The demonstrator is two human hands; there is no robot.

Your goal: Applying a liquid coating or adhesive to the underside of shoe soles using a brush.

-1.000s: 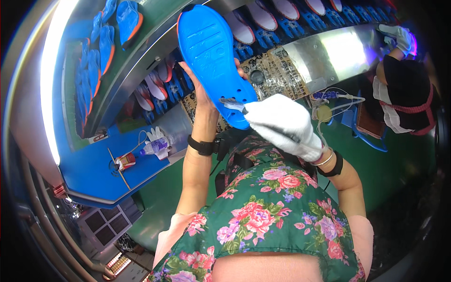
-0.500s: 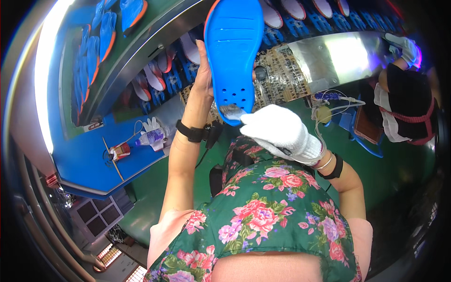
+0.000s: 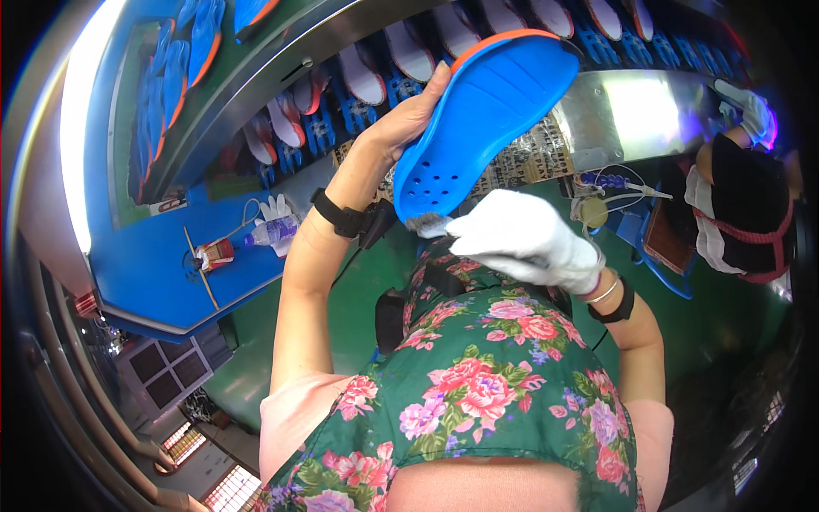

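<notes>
Blue sole (image 3: 478,128) has swung rightward at its top, the brush (image 3: 429,224) now at its holed lower end.
Left hand (image 3: 409,119) grips the sole's side, gloved right hand (image 3: 522,239) pinches the brush; a steady sole and light strokes along the rim should give an even pass.

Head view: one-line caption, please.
Bare left hand holds a blue insole; gloved right hand holds a brush at its holed end.

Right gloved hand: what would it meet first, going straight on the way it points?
Led by its brush, the right hand would probably meet the blue sole's near end first; depth there is unclear.
</notes>
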